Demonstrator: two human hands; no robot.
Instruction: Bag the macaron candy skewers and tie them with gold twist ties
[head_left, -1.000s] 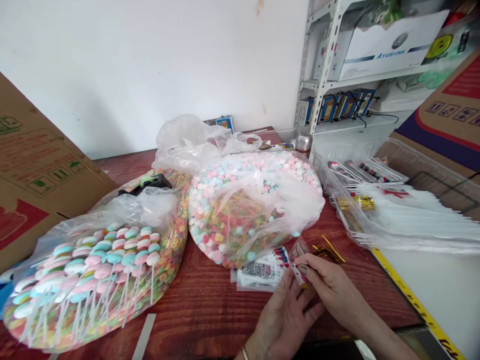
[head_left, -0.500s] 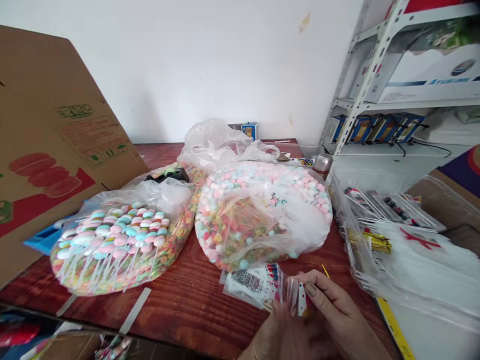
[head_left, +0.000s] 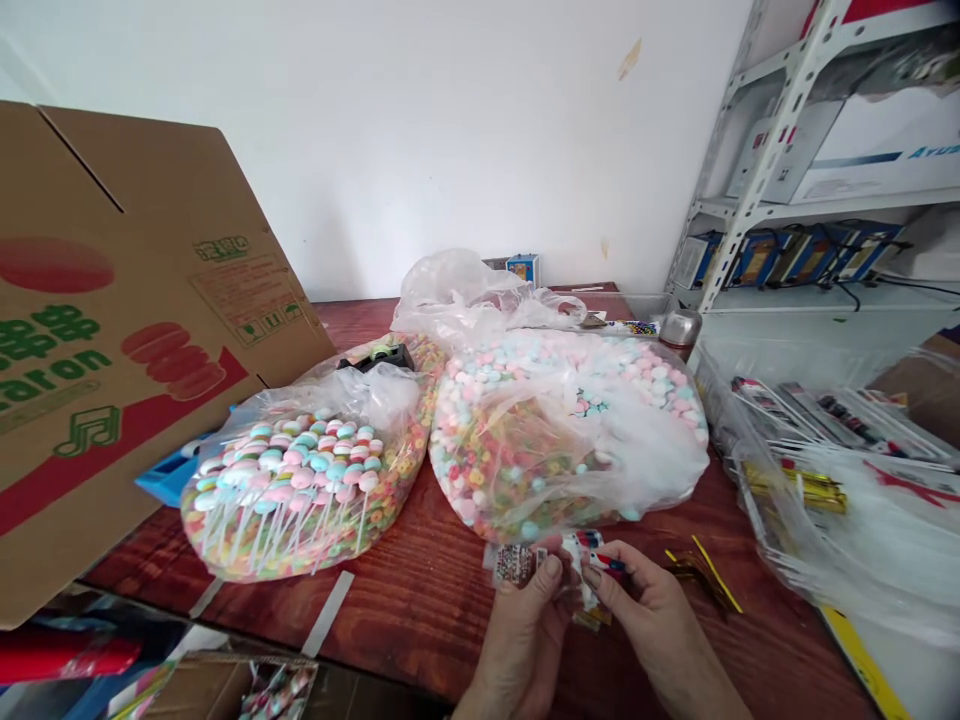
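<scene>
My left hand (head_left: 521, 635) and my right hand (head_left: 645, 610) pinch a small clear plastic packet with a printed label (head_left: 559, 565) between them, just above the red-brown wooden table (head_left: 420, 625). Its print shows red, blue and a black-and-white code, and my fingers partly hide it. Just past the packet lies a large clear bag of pastel candies (head_left: 562, 440). To its left sits a clear bag of lollipops on white sticks (head_left: 300, 480). Crinkled gold twist ties (head_left: 701, 580) lie to the right of my right hand.
A tilted cardboard carton (head_left: 112, 320) stands at the left. A clear tray of white-sticked packets (head_left: 847, 480) sits at the right, with a metal flask (head_left: 681, 327) behind it. Black tape (head_left: 379, 357) rests behind the lollipops. White metal shelving (head_left: 772, 140) stands at the back right.
The view has swung left. My hands have moved closer together, and both now pinch the packet, which has been lifted off the table and bunched up. The bags have not visibly moved.
</scene>
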